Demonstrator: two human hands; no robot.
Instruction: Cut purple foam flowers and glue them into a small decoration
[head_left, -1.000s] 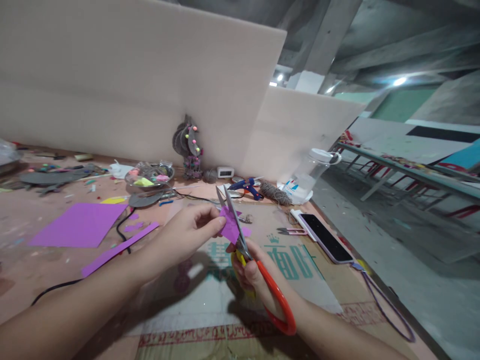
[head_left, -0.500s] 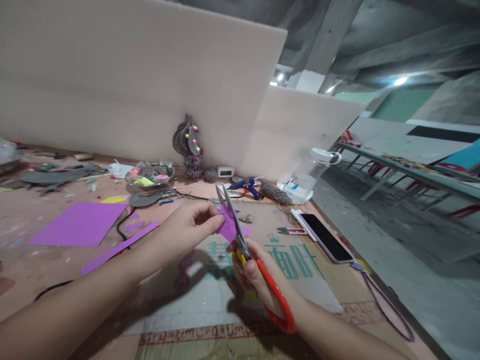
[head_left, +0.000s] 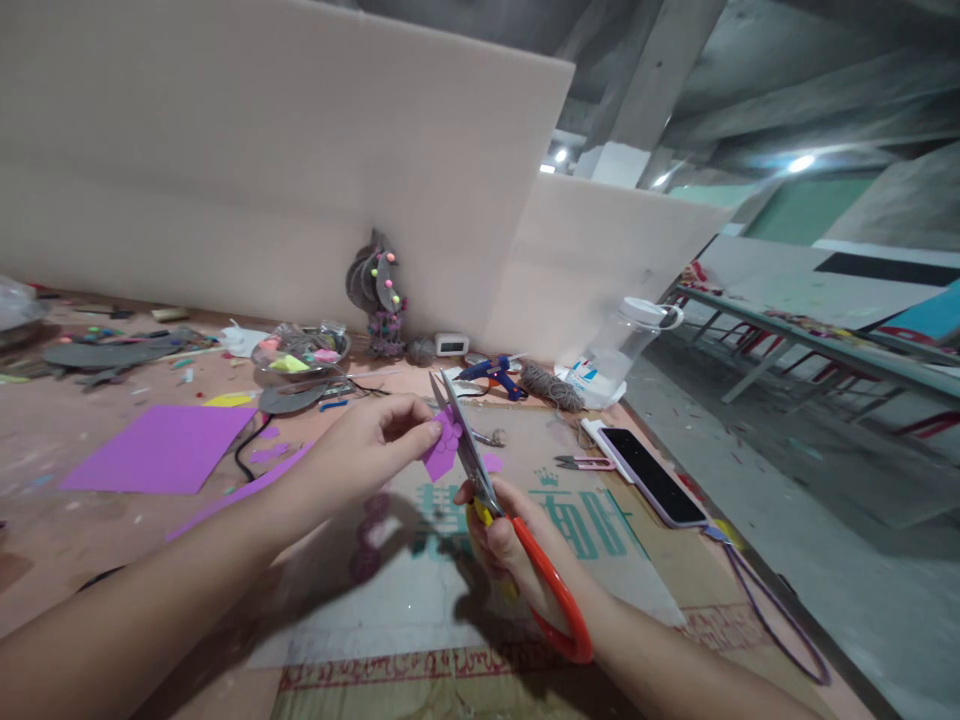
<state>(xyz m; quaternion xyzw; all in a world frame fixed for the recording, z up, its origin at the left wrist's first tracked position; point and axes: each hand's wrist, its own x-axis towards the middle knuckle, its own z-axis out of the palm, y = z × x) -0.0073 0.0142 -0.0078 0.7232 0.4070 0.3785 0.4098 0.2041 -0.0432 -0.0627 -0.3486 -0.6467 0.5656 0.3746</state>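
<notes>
My left hand (head_left: 390,435) pinches a small purple paper piece (head_left: 442,448) with scalloped, flower-like edges between thumb and fingers. My right hand (head_left: 517,535) is wrapped round the handles of the scissors (head_left: 551,590), which are red and yellow. The metal blades point up and away, slightly parted, and lie against the right edge of the paper piece. A purple scrap (head_left: 492,462) rests on the board just right of the blades. To the left on the table are a large purple sheet (head_left: 157,448) and a purple strip, partly hidden by my left forearm.
Behind my hands stand a metal bowl (head_left: 300,370), a grey figure with beads (head_left: 379,290), a blue glue gun (head_left: 491,373) and grey yarn (head_left: 551,387). On the right are a clear jug (head_left: 619,345), small pink snips (head_left: 585,463) and a phone (head_left: 652,475).
My left hand has shifted slightly left and turned the purple piece, which now sits more to the left of the blades. My right hand and the scissors have hardly moved.
</notes>
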